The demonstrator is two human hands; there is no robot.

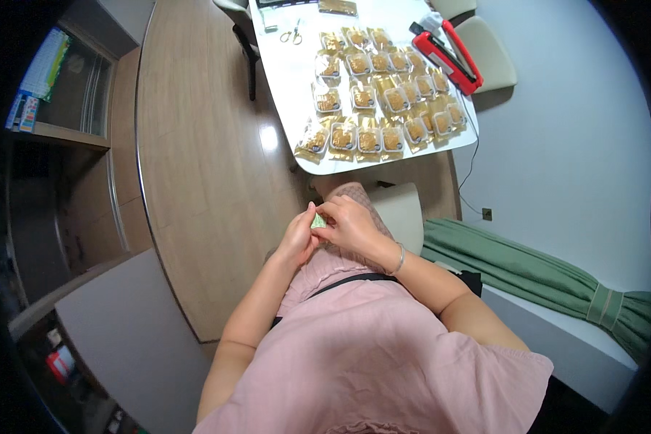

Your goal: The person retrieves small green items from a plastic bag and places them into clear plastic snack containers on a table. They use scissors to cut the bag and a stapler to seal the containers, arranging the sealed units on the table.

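Note:
Both my hands meet above my lap around a small pale green item (318, 221), perhaps a packet; the fingers hide most of it. My left hand (299, 234) holds it from the left side. From the right, my right hand (350, 221) pinches it with thumb and fingers. Beyond them stands a white table (293, 103) with several rows of round golden pastries, possibly mooncakes, in clear trays inside gold-backed wrappers, among them a wrapped pastry (369, 140) near the front edge.
A red and black bag sealer (449, 59) lies at the table's right, its cord running to a wall socket (486, 214). Scissors (292, 36) lie at the far left. A cream chair (404, 217) stands before me. A green curtain (521, 266) hangs over the ledge at right.

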